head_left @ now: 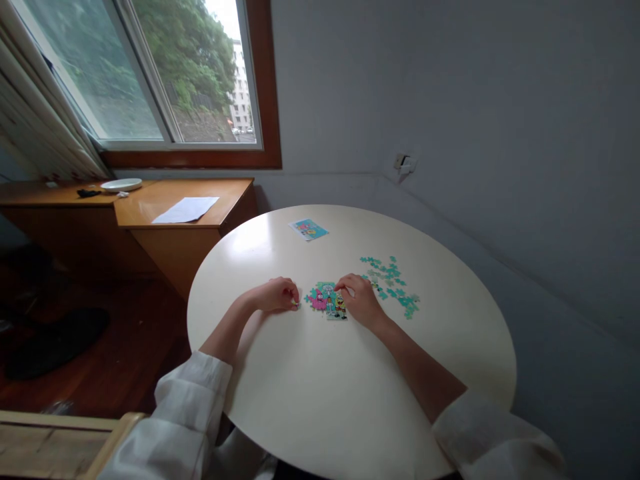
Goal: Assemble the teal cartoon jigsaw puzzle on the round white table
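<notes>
Partial puzzle [331, 303] is lying on the round table [305, 387]; I'm seeing L hand [277, 295] pinching a small pc [299, 307] just left of it. R hand [361, 301] is reaching over its upper right, fingertips nearly together; can't tell if it's gripping anything. Loose pcs [399, 293] are lying farther right.

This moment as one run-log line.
left hand: at small piece | right hand: at partly assembled puzzle | loose pieces: right of puzzle | picture card: beyond puzzle
</notes>
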Available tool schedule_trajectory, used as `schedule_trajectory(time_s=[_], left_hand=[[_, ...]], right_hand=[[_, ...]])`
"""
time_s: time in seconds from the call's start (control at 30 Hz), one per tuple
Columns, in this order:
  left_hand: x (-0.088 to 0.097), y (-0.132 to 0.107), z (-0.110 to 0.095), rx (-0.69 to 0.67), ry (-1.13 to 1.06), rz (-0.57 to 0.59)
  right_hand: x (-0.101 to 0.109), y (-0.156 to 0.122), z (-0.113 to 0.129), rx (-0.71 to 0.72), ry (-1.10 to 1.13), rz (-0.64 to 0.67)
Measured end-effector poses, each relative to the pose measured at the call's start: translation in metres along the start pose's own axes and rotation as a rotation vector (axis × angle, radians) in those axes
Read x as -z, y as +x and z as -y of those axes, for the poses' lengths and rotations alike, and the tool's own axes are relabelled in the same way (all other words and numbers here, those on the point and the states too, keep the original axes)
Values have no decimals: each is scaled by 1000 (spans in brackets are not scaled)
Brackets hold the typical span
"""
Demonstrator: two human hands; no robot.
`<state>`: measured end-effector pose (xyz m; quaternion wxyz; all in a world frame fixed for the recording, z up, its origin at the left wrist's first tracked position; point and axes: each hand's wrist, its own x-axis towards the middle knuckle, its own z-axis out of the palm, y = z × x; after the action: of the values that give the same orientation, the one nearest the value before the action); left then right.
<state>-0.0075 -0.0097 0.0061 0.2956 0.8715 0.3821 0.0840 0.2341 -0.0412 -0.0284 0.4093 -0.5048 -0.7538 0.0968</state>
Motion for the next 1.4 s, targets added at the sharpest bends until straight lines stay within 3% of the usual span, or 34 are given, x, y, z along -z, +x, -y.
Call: schedule_trajectory(time_s=[0.33,0.83,1.0,1.13,1.27,1.4], left_hand=[[-2,1,5,-8,4,9],[-1,0,-4,44,-51,-27],[-2,0,-2,65,-50,-31],[-3,0,0,65,-42,-30],[-4,1,3,64,-39,-35],[-5,1,3,58,-48,-45]], right_hand=[[-2,1,-1,-6,5,7],[0,1,3,-39,-32,36],[17,8,-6,-45,-127,-67],[41,13,-32,-163,-250,-153],[54,12,-49,-347,-380,-15],[51,8,-51,-412,-461,98]])
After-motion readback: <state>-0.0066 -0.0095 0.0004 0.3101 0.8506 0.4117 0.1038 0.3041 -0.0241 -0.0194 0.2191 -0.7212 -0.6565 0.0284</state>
